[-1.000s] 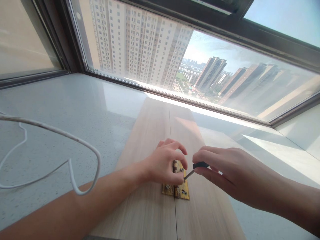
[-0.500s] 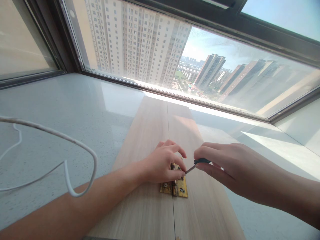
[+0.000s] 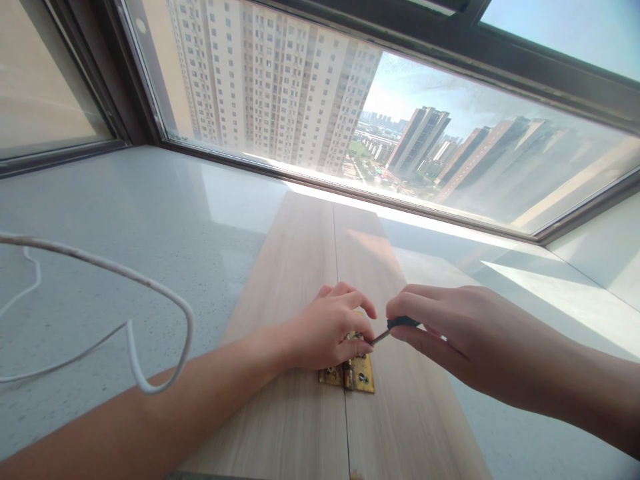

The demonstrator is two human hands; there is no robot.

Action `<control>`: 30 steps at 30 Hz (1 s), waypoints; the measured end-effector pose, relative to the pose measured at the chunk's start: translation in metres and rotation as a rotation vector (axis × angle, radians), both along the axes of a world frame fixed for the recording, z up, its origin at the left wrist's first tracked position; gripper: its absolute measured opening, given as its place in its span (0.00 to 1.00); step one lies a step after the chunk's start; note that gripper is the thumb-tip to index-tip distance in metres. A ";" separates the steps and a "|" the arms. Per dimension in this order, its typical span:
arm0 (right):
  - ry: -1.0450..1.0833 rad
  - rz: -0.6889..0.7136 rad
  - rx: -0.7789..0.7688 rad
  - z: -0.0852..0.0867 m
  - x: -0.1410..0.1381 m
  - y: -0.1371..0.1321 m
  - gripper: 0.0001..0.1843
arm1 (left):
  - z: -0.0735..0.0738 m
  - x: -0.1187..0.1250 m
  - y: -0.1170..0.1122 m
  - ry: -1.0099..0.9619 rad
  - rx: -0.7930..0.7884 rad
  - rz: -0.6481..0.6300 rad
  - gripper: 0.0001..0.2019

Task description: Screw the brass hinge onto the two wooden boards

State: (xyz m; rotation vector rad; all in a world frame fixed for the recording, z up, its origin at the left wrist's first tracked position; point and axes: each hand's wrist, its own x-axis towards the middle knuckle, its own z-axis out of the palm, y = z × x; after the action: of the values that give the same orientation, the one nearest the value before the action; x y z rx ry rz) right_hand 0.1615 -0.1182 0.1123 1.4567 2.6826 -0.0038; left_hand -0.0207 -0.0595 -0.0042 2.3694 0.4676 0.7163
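A brass hinge [image 3: 356, 375] spans the seam between two light wooden boards [image 3: 305, 280] lying on a pale sill. My left hand [image 3: 327, 328] rests on the hinge's upper half, its thumb and forefinger pinched near the tip of a small screwdriver [image 3: 395, 327]; what they pinch is hidden. My right hand [image 3: 450, 333] grips the screwdriver's black handle, the metal shaft slanting down left onto the hinge. Two screws show in the hinge's lower part.
A white cable [image 3: 150, 333] loops close to the camera at the left, above the speckled stone sill [image 3: 125, 220]. The window frame [image 3: 350, 193] runs behind the boards, with tall buildings outside. A white wall corner stands at the right.
The view has drifted slightly. Both hands stay on the hinge and the screwdriver, with the left fingers curling a little lower over the hinge.
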 end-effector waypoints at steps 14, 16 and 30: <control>-0.001 0.023 0.016 -0.002 0.003 -0.002 0.13 | -0.002 0.001 0.001 0.029 0.152 -0.005 0.03; 0.000 0.026 0.016 -0.003 0.004 -0.002 0.13 | -0.001 0.001 0.001 0.042 0.203 -0.006 0.04; 0.004 0.024 -0.007 -0.001 0.003 -0.002 0.12 | 0.001 0.000 -0.002 0.105 0.458 0.009 0.06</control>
State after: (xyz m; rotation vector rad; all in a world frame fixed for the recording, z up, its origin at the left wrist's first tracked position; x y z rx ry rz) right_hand 0.1644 -0.1201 0.1113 1.4240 2.7002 -0.0144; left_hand -0.0206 -0.0614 -0.0031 2.8448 0.3885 0.7697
